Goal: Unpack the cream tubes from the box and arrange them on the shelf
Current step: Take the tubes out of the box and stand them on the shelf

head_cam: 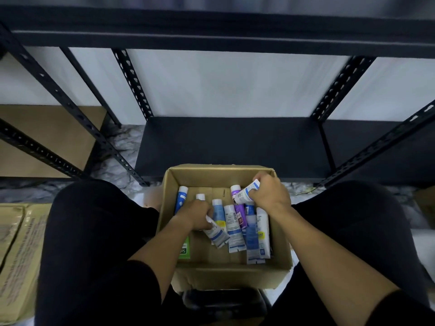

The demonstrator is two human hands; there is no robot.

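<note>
Box: the open cardboard box (280, 255) sits on the floor between your knees, just in front of the black shelf (230, 144).
Tubes in box: several cream tubes (233, 229) lie side by side on the box floor, caps pointing toward the shelf; a blue tube (181, 200) lies along the left wall and a green-labelled one (184, 249) at the near left corner.
Your left hand: your left hand (196, 215) is down in the box, fingers curled round a white-and-blue tube (215, 234) whose crimped end sticks out toward you.
Your right hand: your right hand (268, 192) is at the far right corner, fingers wrapped round a white tube with a blue band (247, 192), lifted above the others.
Shelf: its lowest board is bare and dark.
Surroundings: flattened cardboard (16, 255) lies on the floor by your left leg.
</note>
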